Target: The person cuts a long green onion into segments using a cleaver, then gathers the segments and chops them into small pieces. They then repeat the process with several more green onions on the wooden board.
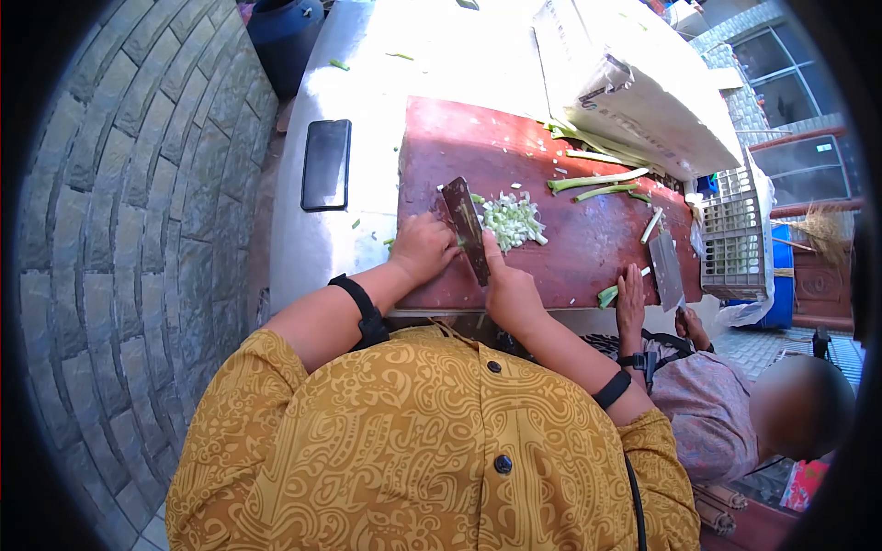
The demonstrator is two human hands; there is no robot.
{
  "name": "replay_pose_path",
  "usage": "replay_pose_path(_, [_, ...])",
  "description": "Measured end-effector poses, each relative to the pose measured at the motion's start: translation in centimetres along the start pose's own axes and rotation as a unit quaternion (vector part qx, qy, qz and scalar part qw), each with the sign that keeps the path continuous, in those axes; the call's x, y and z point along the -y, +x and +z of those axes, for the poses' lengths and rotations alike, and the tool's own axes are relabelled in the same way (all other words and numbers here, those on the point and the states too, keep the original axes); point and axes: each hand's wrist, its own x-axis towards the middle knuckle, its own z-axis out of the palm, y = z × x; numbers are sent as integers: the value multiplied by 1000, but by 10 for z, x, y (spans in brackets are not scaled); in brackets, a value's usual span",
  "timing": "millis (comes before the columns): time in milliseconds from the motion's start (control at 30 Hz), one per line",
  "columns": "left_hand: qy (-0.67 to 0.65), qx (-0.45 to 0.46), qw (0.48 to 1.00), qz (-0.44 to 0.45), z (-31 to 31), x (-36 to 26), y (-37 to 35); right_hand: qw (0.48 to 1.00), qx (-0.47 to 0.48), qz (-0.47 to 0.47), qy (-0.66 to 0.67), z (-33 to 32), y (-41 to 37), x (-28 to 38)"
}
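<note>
Chopping seemed to be the step. The right hand (513, 292) gripped the big knife (465, 220); the left hand (424, 248) curled beside it, its hold hidden. Chopped bits (514, 220) lay just past the right hand. Another cut likely needed careful fingers.

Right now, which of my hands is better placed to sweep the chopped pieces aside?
Probably your right hand: it holds the knife, with the chopped pieces on that hand's side. Your left hand sits across the knife from them.

Left of the partly sunlit worktop (375, 92) runs a grey block wall (138, 230). A paned window (788, 96) stands beyond the worktop's right side.
</note>
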Motion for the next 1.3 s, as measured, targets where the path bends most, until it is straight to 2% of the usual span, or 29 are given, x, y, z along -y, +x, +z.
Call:
replay_pose_path(233, [-30, 0, 999, 19, -7, -2, 2, 999, -33, 0, 17, 11, 19, -2])
replay_pose_path(333, [-48, 1, 998, 49, -9, 0, 3, 994, -76, 34, 67, 19, 17, -14])
replay_pose_path(433, [-39, 5, 998, 50, 5, 7, -4, 979, -143, 3, 145, 31, 17, -39])
replay_pose_path(467, [-11, 24, 997, 70, -22, 16, 32, 975, -157, -5, 160, 34, 19, -44])
replay_pose_path(500, [-30, 8, 999, 26, 1, 4, -5, 970, -170, -15, 175, 37, 15, -46])
replay_pose_path(567, [-36, 35, 999, 15, 1, 7, -3, 968, -189, -9, 166, 24, 9, -38])
replay_pose_path(600, [-40, 42, 998, 7, -2, 2, 0, 975, -136, 49, 168, 9, 4, -30])
replay_pose_path(667, [-27, 125, 992, -12, -8, -1, 7, 980, -96, 92, 147, -10, 1, -26])
replay_pose_path(700, [-32, 99, 995, 10, -7, -2, 11, 981, -70, 116, 138, -14, -1, -26])
replay_pose_path(800, [-44, 17, 997, 53, -9, -10, 21, 977, -117, 107, 143, -12, -8, -36])
replay_pose_path(900, [-95, 3, 993, 68, -13, -23, 33, 968, -200, 59, 138, -3, -14, -44])
replay_pose_path(1100, [-80, -75, 983, 150, -20, -50, 61, 935, -142, 56, 321, -17, -21, -40])
replay_pose_path(1200, [-108, -33, 977, 181, -20, -60, 63, 914, -153, 52, 371, -20, -21, -35])
replay_pose_path(1300, [-90, -32, 961, 260, -15, -64, 57, 882, -155, 74, 439, -29, -21, -29])
